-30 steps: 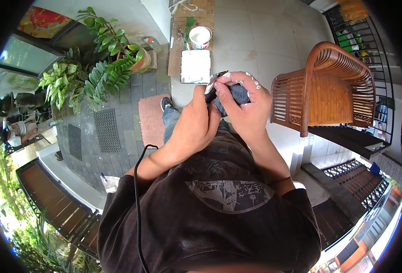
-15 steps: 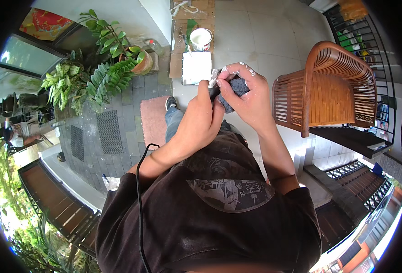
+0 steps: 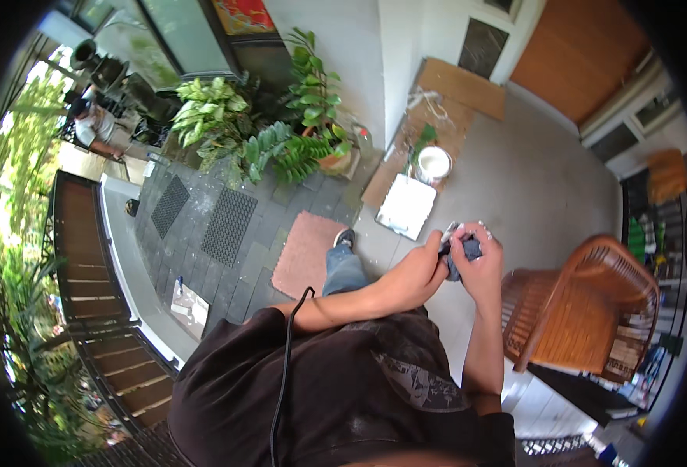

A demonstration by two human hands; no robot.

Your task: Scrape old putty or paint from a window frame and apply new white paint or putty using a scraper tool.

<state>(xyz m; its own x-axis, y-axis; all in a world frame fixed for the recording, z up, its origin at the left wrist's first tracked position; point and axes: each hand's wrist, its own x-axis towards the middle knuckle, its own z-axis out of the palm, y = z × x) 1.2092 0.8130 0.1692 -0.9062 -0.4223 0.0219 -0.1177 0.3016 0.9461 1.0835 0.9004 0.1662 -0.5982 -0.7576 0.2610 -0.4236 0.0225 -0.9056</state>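
Note:
Both my hands meet in front of my body, closed around a dark grey, rough-textured bundle (image 3: 472, 250); its exact kind cannot be made out. My left hand (image 3: 416, 276) grips it from the left, with its fingertips partly hidden. White paint marks the fingers of my right hand (image 3: 482, 268), which wraps the bundle from the right. A whitish, paint-smeared bit (image 3: 451, 231) shows at the fingertips. Beyond my hands lies a square tray (image 3: 407, 208) covered in white paint. Just behind it stands a white bucket (image 3: 434, 166) holding pale paint.
Brown cardboard (image 3: 459, 89) lies under the bucket. A wooden armchair (image 3: 569, 311) stands close at my right. Left are a pink mat (image 3: 306, 253), potted plants (image 3: 281, 148) and dark floor grates (image 3: 229, 226). Another person (image 3: 98, 132) is at the far left. A black cable (image 3: 287, 358) hangs over my shirt.
My view has swung leftward, so the scene and my hands sit farther right and lower. Both hands stay closed together on the dark grey bundle.

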